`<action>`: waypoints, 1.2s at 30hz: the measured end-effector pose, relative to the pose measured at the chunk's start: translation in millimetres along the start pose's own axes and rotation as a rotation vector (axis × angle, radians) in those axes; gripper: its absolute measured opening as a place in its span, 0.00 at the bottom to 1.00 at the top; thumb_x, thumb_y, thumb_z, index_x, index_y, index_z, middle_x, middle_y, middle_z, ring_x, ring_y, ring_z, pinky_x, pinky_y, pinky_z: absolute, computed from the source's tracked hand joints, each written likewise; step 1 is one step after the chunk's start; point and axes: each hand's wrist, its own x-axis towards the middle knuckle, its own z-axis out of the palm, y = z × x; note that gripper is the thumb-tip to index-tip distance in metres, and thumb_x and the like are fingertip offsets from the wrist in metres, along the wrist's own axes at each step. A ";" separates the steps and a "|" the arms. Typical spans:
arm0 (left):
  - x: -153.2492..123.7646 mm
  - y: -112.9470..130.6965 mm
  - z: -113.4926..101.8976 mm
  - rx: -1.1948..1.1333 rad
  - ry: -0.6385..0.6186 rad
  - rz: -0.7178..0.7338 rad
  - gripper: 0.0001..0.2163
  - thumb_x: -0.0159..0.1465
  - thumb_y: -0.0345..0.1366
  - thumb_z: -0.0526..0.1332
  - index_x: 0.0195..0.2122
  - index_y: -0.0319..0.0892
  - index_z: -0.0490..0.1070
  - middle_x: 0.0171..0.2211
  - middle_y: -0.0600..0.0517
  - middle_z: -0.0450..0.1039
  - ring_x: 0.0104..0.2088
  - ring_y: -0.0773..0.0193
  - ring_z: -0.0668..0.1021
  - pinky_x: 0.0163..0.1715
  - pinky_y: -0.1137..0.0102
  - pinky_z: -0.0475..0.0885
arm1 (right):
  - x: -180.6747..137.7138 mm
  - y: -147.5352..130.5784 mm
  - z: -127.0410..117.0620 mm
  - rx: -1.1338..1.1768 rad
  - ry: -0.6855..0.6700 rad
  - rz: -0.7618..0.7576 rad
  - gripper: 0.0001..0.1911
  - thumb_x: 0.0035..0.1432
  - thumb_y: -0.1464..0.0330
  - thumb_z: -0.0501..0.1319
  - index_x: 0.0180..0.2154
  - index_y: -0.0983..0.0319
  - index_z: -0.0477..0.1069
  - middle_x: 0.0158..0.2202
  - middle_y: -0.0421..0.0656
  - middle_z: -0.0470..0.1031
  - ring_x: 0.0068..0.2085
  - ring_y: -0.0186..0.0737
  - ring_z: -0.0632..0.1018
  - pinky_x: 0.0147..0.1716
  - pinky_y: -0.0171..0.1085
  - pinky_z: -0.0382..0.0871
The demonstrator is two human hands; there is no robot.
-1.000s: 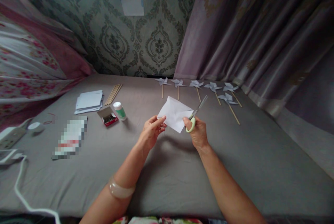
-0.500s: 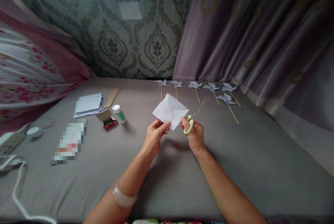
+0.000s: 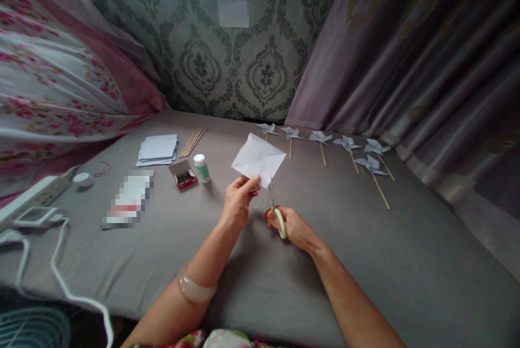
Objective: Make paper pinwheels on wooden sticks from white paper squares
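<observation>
My left hand [image 3: 238,200] pinches the near corner of a white creased paper square [image 3: 257,159] and holds it up over the grey sheet. My right hand [image 3: 291,227] grips green-handled scissors [image 3: 277,211], whose blades point up at the paper's lower edge. The blade tips sit just under the paper, right of my left fingers. A pale bangle circles my left forearm.
Several paper pinwheels on sticks [image 3: 348,151] lie in a row at the back right. A paper stack [image 3: 158,149], wooden sticks [image 3: 193,141], a small open box [image 3: 183,174] and a green-labelled bottle [image 3: 201,168] sit at the left. A power strip [image 3: 34,198] with white cable lies far left.
My right hand dropped lower and turned the scissors from pointing right-up to pointing straight up under the paper. My left hand lifted the paper slightly. The view shifted left.
</observation>
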 end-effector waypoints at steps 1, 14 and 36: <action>-0.5 -0.5 0.5 -0.003 0.000 -0.006 0.13 0.42 0.37 0.72 0.21 0.38 0.69 0.20 0.55 0.70 0.22 0.74 0.70 0.24 0.77 0.62 | 0.2 0.7 0.3 0.000 -0.002 0.007 0.32 0.51 0.40 0.53 0.26 0.64 0.66 0.21 0.37 0.62 0.23 0.30 0.61 0.23 0.32 0.55; -8.4 5.3 7.1 -0.013 0.029 -0.044 0.14 0.40 0.39 0.73 0.20 0.38 0.69 0.20 0.53 0.71 0.22 0.73 0.71 0.24 0.77 0.64 | 2.0 7.5 5.0 0.105 0.057 0.019 0.30 0.48 0.42 0.58 0.21 0.64 0.67 0.19 0.40 0.67 0.22 0.31 0.64 0.20 0.31 0.56; -9.9 0.7 7.6 -0.064 0.049 -0.035 0.15 0.40 0.39 0.73 0.21 0.38 0.69 0.21 0.55 0.70 0.24 0.72 0.73 0.28 0.75 0.68 | 4.0 9.0 7.2 0.153 0.099 0.042 0.27 0.47 0.45 0.62 0.18 0.63 0.66 0.18 0.39 0.66 0.20 0.30 0.64 0.19 0.31 0.55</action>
